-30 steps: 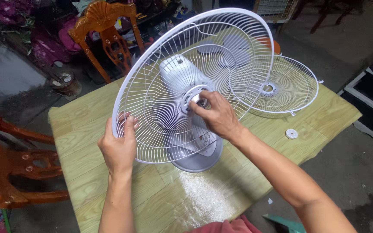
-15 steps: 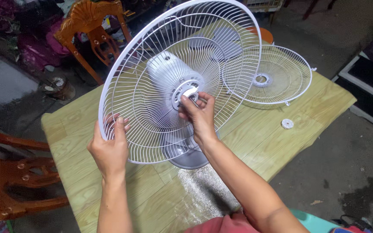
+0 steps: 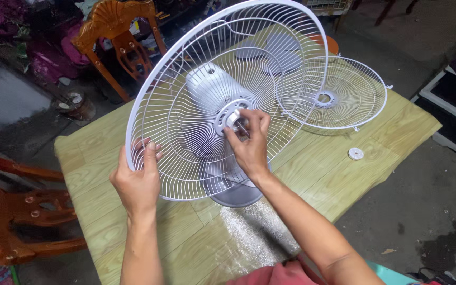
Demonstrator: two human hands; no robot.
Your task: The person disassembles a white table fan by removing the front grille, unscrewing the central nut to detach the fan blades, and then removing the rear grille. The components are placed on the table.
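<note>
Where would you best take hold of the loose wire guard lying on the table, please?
Grip the loose wire guard at its outer rim on the near right edge, reaching in from the table's open right side. It lies flat, the rim is its thickest ring, and that side looks unobstructed; the fan crowds its left.

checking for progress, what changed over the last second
Little changed. The right hand stays at the hub nut, its fingers shifted slightly around it. The left hand still grips the rear grille rim. Front grille, cap and table unchanged.
</note>
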